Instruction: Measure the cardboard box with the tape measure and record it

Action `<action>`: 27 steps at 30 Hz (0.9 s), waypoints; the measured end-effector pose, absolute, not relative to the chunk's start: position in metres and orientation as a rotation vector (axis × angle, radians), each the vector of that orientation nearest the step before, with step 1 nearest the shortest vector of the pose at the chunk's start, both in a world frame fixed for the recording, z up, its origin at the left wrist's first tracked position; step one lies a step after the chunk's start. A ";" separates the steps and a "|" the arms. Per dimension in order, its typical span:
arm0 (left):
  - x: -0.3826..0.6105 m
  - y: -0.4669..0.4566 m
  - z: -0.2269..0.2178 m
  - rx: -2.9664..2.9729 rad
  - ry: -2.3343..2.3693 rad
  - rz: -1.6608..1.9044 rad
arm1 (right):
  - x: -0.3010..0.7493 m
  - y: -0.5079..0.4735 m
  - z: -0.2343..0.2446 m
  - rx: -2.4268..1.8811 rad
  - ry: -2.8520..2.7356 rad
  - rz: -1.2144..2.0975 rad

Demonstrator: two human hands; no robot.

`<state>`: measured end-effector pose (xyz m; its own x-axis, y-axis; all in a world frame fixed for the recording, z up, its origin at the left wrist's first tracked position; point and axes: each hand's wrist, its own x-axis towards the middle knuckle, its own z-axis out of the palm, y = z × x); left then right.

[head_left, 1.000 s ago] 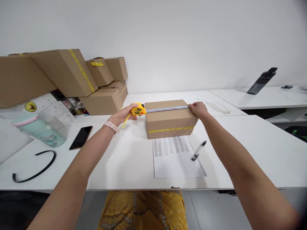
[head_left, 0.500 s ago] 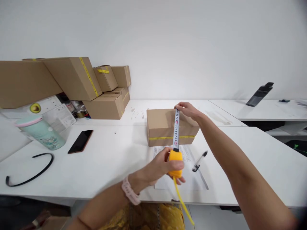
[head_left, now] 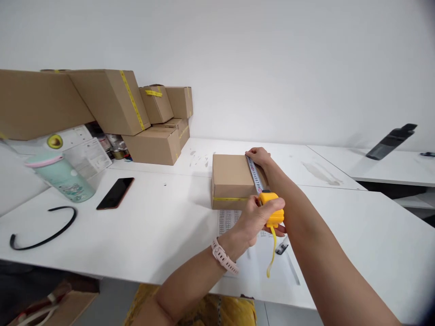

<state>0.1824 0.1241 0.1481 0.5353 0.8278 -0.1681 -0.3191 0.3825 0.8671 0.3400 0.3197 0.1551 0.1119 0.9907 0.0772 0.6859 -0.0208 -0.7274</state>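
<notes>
A brown cardboard box with yellow tape along its front face sits on the white table. My left hand grips a yellow tape measure by its case, just in front of the box, with a yellow strap dangling below. The silver blade is pulled out and runs slantwise over the box top to the far edge. There my right hand pinches the blade's end between its fingertips. Beneath and before the box lies a printed sheet of paper. A pen on it is partly covered by my right forearm.
Several cardboard boxes are stacked at the back left. A mint tumbler, a phone and a black curved strip lie to the left. A dark bottle is at the far right.
My left hand has moved right and slightly up with the tape measure case. Less blade is out, and it now slants across the box. My right hand still holds the blade's end.
</notes>
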 end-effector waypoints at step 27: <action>0.080 0.073 0.118 1.391 0.632 0.581 | 0.369 0.115 0.118 -1.264 -0.909 0.624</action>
<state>0.0804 0.0734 0.1176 0.7067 0.7046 -0.0639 -0.0050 0.0954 0.9954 0.3686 0.1149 0.1184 0.5216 0.8220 0.2285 0.0820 0.2184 -0.9724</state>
